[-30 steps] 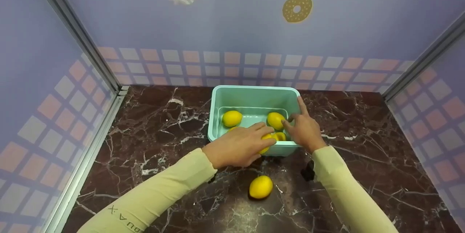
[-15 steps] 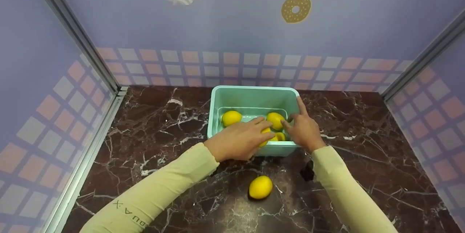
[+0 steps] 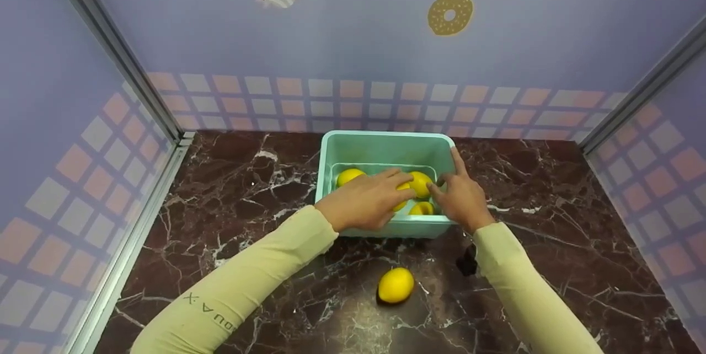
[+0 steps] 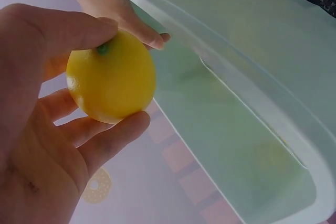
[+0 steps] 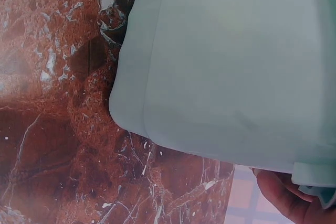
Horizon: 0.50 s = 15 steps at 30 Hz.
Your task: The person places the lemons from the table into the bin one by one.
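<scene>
My left hand (image 3: pixel 364 199) holds a yellow lemon (image 4: pixel 118 80) over the front of a mint-green plastic bin (image 3: pixel 386 147). In the left wrist view the thumb lies near the lemon's green stem end, and the fingers curl round its other side. My right hand (image 3: pixel 463 199) grips the bin's right rim, its thumb on the inner side and fingers outside; the right wrist view shows curled fingers (image 5: pixel 283 195) beneath the rim. Inside the bin lie a lemon at the left (image 3: pixel 349 176), another at the right (image 3: pixel 421 184) and one by the front wall (image 3: pixel 422 209).
One more lemon (image 3: pixel 396 285) lies on the dark marbled tabletop (image 3: pixel 265 288) in front of the bin. Behind stands a purple wall (image 3: pixel 358 28) with a pink and white check band, and side panels close in left and right. A small black object (image 3: pixel 467 261) shows by the right wrist.
My left hand has moved forward with its lemon, from over the bin's front rim to farther inside. The right hand stays on the rim, and the lemon on the table has not moved.
</scene>
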Each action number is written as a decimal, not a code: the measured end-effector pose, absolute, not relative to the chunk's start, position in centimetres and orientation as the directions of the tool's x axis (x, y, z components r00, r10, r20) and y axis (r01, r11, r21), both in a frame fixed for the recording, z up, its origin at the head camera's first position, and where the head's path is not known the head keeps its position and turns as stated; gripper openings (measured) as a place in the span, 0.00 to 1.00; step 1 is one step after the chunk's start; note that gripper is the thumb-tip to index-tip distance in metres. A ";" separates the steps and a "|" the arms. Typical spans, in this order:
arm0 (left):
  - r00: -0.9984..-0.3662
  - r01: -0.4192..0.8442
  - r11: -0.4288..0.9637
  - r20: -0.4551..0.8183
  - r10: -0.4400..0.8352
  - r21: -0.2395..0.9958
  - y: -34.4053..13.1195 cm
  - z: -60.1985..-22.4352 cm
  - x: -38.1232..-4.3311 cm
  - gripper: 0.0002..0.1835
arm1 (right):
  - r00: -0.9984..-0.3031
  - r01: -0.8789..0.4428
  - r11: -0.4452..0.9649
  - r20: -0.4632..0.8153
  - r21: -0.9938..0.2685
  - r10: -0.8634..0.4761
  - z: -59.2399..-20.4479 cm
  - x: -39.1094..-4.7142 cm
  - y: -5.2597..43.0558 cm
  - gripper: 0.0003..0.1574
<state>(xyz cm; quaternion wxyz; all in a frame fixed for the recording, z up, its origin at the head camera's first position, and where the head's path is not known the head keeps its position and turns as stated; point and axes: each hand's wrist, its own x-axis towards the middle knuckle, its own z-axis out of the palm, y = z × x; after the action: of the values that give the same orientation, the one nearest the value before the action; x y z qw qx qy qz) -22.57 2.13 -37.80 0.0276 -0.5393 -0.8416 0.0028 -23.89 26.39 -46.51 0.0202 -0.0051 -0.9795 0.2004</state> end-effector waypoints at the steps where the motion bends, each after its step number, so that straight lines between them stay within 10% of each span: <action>1: -0.416 0.908 0.418 0.045 0.908 -0.033 2.2 -37.8 -22.7 0.20 | -0.999 0.002 0.920 0.037 -0.392 0.018 -46.5 -23.9 26.4 0.24; 15: -0.452 0.891 0.451 0.002 0.892 -0.045 3.3 -37.5 -24.2 0.19 | -0.999 -0.002 0.921 0.047 -0.391 0.018 -46.5 -24.0 26.3 0.23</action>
<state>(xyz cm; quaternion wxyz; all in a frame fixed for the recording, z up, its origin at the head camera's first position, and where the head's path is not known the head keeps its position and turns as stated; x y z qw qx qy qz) -24.16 3.32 -37.52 0.0126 -0.5234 -0.8518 0.0189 -24.01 26.33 -46.52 0.0249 -0.0041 -0.9796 0.1992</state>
